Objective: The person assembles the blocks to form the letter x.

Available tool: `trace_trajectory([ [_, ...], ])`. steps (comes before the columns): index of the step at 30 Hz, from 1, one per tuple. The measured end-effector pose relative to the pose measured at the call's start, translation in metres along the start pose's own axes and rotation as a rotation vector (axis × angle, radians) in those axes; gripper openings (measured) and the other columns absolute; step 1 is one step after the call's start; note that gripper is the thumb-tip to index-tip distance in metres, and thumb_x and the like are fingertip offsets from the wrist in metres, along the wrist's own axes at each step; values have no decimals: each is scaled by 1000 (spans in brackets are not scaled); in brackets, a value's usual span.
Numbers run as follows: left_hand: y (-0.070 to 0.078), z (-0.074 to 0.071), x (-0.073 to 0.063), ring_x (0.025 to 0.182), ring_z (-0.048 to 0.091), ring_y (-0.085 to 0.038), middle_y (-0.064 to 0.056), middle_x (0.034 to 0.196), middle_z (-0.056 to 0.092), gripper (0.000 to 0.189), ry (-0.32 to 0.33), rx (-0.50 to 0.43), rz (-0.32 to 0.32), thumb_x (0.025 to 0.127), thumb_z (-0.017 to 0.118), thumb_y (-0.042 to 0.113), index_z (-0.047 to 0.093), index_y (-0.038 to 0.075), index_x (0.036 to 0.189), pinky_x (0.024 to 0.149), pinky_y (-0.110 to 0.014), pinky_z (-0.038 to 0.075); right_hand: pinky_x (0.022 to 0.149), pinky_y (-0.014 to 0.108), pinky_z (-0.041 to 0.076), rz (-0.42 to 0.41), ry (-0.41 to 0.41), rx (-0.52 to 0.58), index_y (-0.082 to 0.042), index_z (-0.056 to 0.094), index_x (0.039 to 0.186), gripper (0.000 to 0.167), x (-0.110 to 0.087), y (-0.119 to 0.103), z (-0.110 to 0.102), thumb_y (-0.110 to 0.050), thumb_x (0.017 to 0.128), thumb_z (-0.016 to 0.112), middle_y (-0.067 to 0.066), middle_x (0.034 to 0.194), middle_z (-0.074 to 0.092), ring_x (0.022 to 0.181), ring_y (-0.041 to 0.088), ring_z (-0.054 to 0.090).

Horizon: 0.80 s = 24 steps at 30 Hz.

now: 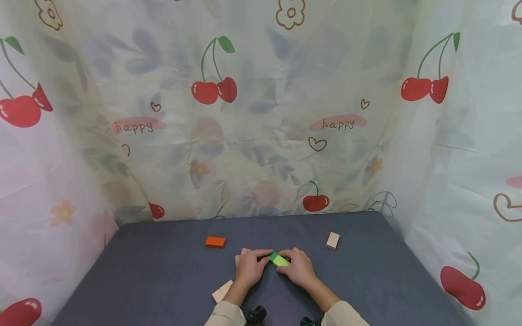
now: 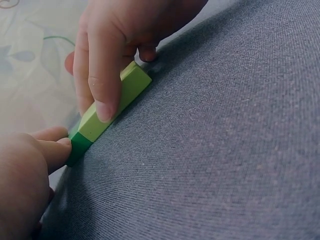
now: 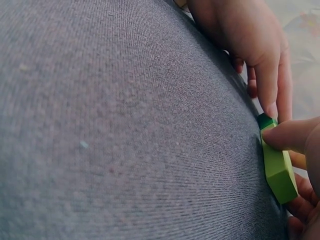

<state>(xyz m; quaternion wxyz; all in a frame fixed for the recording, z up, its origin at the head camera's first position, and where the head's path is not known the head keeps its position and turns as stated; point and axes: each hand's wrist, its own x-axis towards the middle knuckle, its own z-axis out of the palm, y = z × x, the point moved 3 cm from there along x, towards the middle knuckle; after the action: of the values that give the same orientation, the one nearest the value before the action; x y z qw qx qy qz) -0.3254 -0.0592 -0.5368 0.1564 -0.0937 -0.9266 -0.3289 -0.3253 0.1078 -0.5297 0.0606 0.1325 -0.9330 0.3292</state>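
Note:
A light green block [image 1: 281,261] and a darker green block [image 1: 273,256] lie end to end on the dark grey cloth, slanting across the space between the hands. My left hand [image 1: 249,268] pinches the dark green block between thumb and fingers at its far end. With thumb on one side and fingers on the other, my right hand [image 1: 300,269] holds the light green block. In the left wrist view the ends of the light green block [image 2: 131,91] and the dark green block [image 2: 79,147] meet along a straight seam.
An orange block [image 1: 215,242] lies beyond the left hand. One pale wooden block [image 1: 332,241] is at the back right; another pale block [image 1: 222,291] sits beside the left forearm, partly covered by it. Printed curtains [image 1: 261,136] rise behind and beside the table [image 1: 163,271].

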Motion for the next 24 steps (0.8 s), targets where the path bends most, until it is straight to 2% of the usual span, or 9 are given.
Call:
trace_trajectory([
  [13, 1, -1, -2, 82, 47, -15, 6, 106, 71, 22, 27, 6, 14, 89, 71, 25, 76, 30, 110, 69, -37, 27, 63, 33, 36, -4, 10, -5, -14, 73, 105, 32, -1, -1, -1, -25, 76, 82, -2, 83, 52, 71, 14, 45],
  [24, 0, 1, -1, 83, 47, -15, 8, 105, 71, 22, 18, 12, 6, 89, 71, 26, 77, 29, 110, 70, -37, 28, 62, 32, 36, -2, 10, 18, -14, 73, 105, 31, -3, -3, -3, -21, 76, 81, -1, 81, 52, 70, 15, 44],
])
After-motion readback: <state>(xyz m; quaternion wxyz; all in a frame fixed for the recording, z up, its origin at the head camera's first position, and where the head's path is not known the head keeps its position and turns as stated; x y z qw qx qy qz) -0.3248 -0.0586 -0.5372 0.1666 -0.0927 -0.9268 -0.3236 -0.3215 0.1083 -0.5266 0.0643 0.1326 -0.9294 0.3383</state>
